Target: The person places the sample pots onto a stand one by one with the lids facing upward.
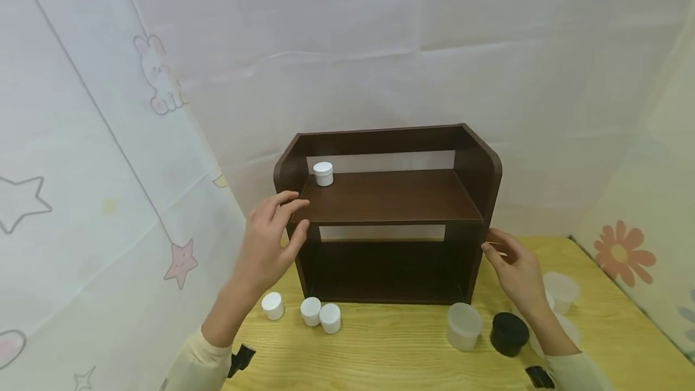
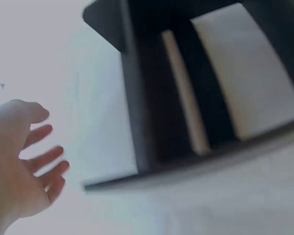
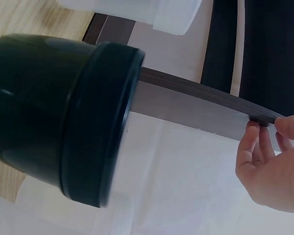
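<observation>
A dark brown two-tier wooden shelf [image 1: 396, 198] stands on the table. My left hand [image 1: 269, 237] hovers by its left front edge, fingers spread and lightly bent, with nothing in them. In the left wrist view a gap shows between that hand [image 2: 32, 161] and the shelf's side panel [image 2: 137, 112]. My right hand [image 1: 513, 267] grips the front edge of the right side panel, thumb on the edge and fingertips against the outer face; the right wrist view shows this hand [image 3: 274, 166] from close by. One small white lidded jar [image 1: 323, 175] sits at the left of the upper tier.
Three white jars stand before the shelf at left, among them a lone jar [image 1: 272, 306]. At right are a translucent jar [image 1: 464, 326], a black jar [image 1: 509, 333] and several translucent containers [image 1: 561, 290] partly behind my right arm. Patterned cloth [image 1: 380, 47] hangs around the table [image 1: 391, 355].
</observation>
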Demonstrator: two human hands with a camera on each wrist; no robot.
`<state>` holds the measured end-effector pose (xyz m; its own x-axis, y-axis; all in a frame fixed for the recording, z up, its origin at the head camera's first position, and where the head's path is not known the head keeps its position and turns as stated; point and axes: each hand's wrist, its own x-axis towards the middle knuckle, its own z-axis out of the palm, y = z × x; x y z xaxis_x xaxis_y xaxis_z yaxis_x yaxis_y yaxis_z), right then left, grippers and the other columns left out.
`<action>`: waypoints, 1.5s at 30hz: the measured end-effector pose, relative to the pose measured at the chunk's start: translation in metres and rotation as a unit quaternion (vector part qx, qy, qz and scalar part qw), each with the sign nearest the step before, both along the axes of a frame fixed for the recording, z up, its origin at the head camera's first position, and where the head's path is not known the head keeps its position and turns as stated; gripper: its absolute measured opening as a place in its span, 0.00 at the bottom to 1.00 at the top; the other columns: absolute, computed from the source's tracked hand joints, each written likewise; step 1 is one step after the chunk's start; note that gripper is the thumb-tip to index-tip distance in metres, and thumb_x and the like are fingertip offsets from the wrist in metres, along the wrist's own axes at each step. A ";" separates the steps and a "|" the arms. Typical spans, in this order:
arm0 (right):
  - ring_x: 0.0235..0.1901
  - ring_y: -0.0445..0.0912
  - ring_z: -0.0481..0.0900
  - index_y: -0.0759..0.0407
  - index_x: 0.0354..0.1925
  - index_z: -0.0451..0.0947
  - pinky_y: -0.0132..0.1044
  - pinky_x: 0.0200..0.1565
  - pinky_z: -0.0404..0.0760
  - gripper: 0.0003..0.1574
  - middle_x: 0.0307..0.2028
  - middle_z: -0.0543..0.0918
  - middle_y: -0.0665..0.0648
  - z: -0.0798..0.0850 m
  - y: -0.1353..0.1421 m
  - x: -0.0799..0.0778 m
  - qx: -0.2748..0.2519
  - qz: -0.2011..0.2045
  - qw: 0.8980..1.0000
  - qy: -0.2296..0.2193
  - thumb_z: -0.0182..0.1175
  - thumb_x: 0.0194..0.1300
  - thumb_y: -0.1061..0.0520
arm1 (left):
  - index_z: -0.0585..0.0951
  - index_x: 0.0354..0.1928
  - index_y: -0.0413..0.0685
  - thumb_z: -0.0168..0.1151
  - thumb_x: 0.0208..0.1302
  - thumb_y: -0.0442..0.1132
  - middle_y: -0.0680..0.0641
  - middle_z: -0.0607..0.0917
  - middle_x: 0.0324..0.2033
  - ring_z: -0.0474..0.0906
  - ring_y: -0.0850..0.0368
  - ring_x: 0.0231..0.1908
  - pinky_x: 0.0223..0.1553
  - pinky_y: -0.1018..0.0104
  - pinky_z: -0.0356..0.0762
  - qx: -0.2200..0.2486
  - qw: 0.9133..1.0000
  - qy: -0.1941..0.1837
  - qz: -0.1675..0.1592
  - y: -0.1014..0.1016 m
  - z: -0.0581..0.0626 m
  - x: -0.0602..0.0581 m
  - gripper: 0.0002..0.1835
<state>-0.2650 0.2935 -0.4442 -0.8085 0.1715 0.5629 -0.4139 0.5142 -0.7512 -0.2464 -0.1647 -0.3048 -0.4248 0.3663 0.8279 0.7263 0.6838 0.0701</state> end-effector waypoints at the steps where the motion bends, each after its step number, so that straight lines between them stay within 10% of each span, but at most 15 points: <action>1: 0.46 0.29 0.79 0.60 0.66 0.77 0.20 0.43 0.75 0.25 0.51 0.84 0.59 0.000 0.000 0.000 -0.001 -0.003 1.000 0.002 0.62 0.74 0.56 | 0.81 0.59 0.43 0.64 0.69 0.40 0.41 0.78 0.59 0.72 0.44 0.61 0.58 0.39 0.65 0.001 1.000 -0.001 0.001 -0.007 -0.008 0.000 0.18; 12: 0.42 0.33 0.83 0.64 0.64 0.77 0.22 0.41 0.79 0.25 0.51 0.85 0.54 -0.004 0.004 0.003 -0.034 -0.001 0.999 0.005 0.63 0.73 0.57 | 0.78 0.63 0.43 0.66 0.70 0.40 0.44 0.80 0.55 0.76 0.43 0.55 0.55 0.40 0.70 -0.012 0.990 -0.131 0.049 -0.079 -0.105 -0.021 0.22; 20: 0.43 0.38 0.85 0.68 0.61 0.78 0.25 0.43 0.80 0.23 0.49 0.84 0.53 -0.005 0.000 -0.002 -0.057 0.025 0.998 0.010 0.63 0.72 0.59 | 0.72 0.71 0.46 0.66 0.70 0.53 0.40 0.75 0.62 0.72 0.36 0.61 0.54 0.34 0.73 -0.044 0.945 -0.308 0.097 -0.106 -0.180 -0.027 0.33; 34: 0.46 0.38 0.84 0.67 0.64 0.76 0.24 0.45 0.79 0.26 0.53 0.83 0.60 -0.005 -0.002 -0.001 -0.054 0.029 0.998 -0.001 0.63 0.73 0.57 | 0.77 0.65 0.40 0.80 0.56 0.45 0.38 0.77 0.55 0.78 0.42 0.51 0.51 0.44 0.78 -0.027 0.898 -0.423 0.119 -0.115 -0.205 -0.032 0.37; 45: 0.45 0.36 0.84 0.67 0.63 0.77 0.25 0.45 0.80 0.24 0.53 0.83 0.59 -0.005 -0.002 -0.002 -0.062 0.023 0.998 0.004 0.63 0.73 0.58 | 0.80 0.60 0.39 0.79 0.56 0.39 0.42 0.80 0.51 0.79 0.49 0.48 0.51 0.49 0.78 -0.022 0.902 -0.420 0.093 -0.120 -0.212 -0.035 0.30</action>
<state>-0.2673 0.2918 -0.4487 -0.8132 0.2031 0.5453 -0.4406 0.3974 -0.8050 -0.2817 -0.2844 -0.5170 -0.9532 0.2494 0.1706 0.3021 0.8035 0.5130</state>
